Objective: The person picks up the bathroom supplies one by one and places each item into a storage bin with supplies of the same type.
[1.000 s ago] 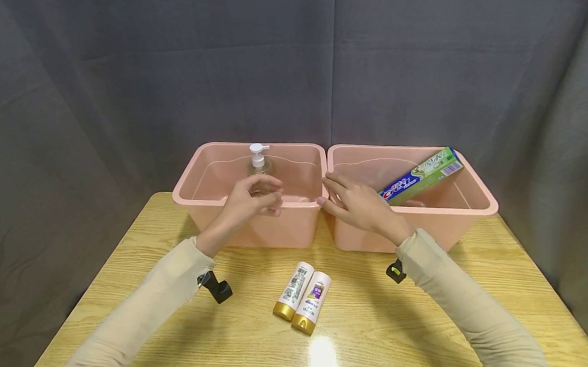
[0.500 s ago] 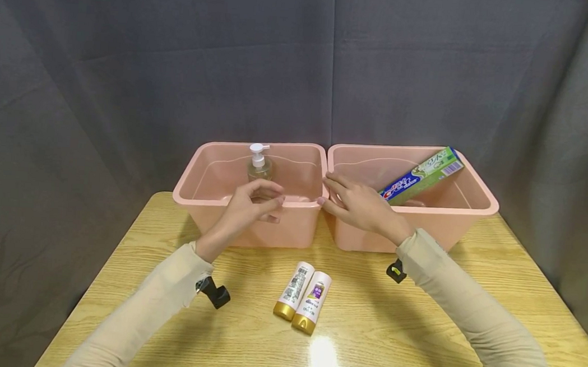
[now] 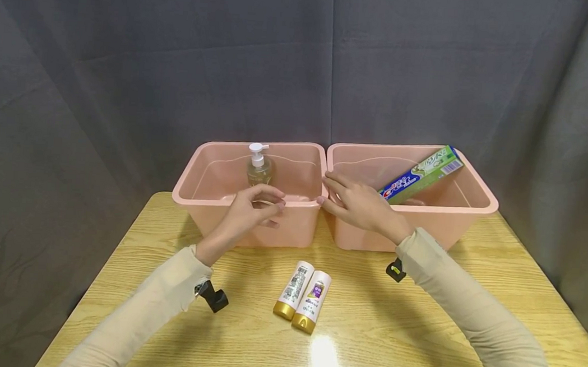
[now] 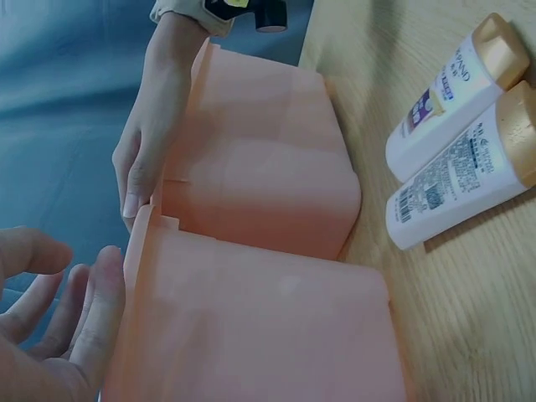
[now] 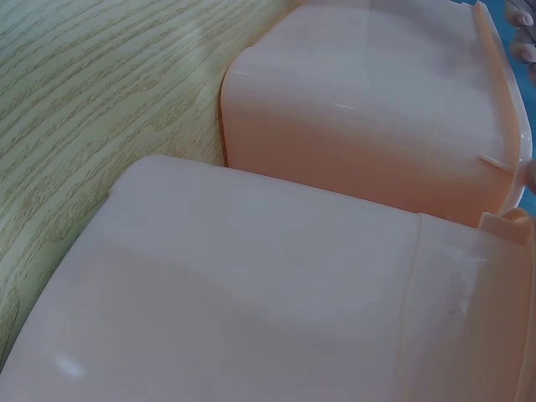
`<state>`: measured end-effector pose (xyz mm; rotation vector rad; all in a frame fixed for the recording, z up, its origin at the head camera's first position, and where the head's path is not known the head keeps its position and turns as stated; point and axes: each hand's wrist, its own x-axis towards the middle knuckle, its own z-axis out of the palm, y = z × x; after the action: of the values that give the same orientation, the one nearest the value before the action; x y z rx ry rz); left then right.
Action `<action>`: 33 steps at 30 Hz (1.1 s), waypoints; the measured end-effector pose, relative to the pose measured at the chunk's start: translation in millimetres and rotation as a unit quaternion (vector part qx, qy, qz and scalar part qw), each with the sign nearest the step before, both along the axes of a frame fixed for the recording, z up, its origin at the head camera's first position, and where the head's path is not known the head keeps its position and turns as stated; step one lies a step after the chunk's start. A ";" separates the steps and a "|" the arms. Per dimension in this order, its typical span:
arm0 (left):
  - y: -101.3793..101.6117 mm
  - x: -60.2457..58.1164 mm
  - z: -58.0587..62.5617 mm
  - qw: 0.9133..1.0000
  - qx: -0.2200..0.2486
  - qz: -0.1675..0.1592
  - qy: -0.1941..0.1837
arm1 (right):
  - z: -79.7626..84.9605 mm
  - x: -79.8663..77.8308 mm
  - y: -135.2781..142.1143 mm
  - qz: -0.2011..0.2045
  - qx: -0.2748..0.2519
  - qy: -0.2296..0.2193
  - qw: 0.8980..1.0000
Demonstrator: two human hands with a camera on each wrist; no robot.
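Observation:
My left hand (image 3: 252, 209) hovers at the front rim of the left pink bin (image 3: 212, 204), its fingers loosely bent with nothing between them. In the left wrist view, the left fingers (image 4: 99, 310) appear beside that rim. Inside the left bin a pump bottle (image 3: 259, 170) with a white pump stands upright behind this hand. My right hand (image 3: 360, 207) rests with extended fingers where the two bins meet, its fingertips on the rims. A green and blue toothpaste box (image 3: 423, 174) leans diagonally in the right pink bin (image 3: 444, 210).
Two white bottles with gold caps, one (image 3: 295, 290) showing a barcode and one (image 3: 312, 302) with a purple label, lie side by side on the wooden table (image 3: 365, 334) before the bins. A dark curtain (image 3: 301, 66) hangs behind them.
My left hand has drawn back slightly toward me and down from the pump bottle, so more of the bottle shows. The right hand stays in place.

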<state>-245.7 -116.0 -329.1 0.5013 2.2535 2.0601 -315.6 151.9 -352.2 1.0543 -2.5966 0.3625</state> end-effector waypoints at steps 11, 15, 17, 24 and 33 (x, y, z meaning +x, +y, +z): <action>1.2 2.4 -6.1 1.000 -0.023 0.001 0.001 | -0.1 -0.3 -0.4 0.002 0.000 0.001 1.000; 2.5 2.5 -7.6 1.000 -0.030 0.002 -0.004 | -0.2 -0.6 -0.7 0.008 -0.004 0.006 1.000; 3.2 2.4 -8.9 0.999 -0.031 0.000 -0.006 | -0.2 -0.8 -0.9 0.010 -0.006 0.009 1.000; 4.3 3.5 -15.0 0.999 -0.029 -0.011 -0.016 | -0.2 -0.4 -0.8 0.011 -0.004 0.010 1.000; 5.4 7.8 -18.4 0.999 -0.035 -0.012 -0.014 | 1.0 0.8 -0.5 0.009 -0.001 0.008 1.000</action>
<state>-237.9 -110.6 -347.5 0.4906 2.2826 1.9577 -314.9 151.4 -351.2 1.0768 -2.5741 0.3597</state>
